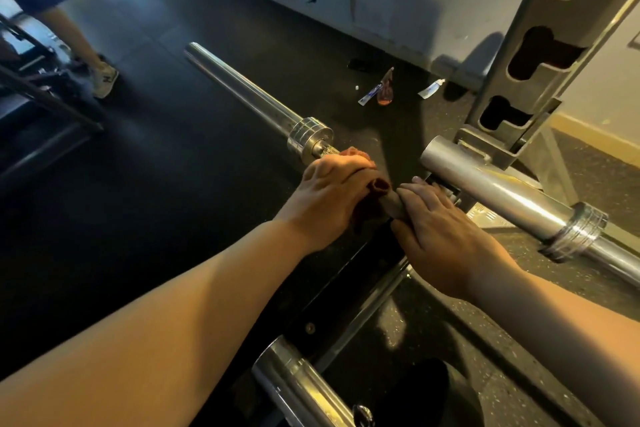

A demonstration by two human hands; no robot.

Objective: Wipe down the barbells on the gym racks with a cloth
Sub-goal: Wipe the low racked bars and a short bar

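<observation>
Left hand (pixel 329 191) clamps a rust-brown rolled cloth (pixel 379 191) to the far chrome barbell (pixel 242 90), right hand (pixel 441 224) seemingly flat on it; the loose roll may slip.

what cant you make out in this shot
All in the head view:
- Barbell shaft beneath the cloth: hidden by the left hand and right hand.
- Whether the right hand grips the cloth: its own back hides the thumb.
- Second bar: cut off by the right edge.
- Litter on the floor: too small to identify.
</observation>
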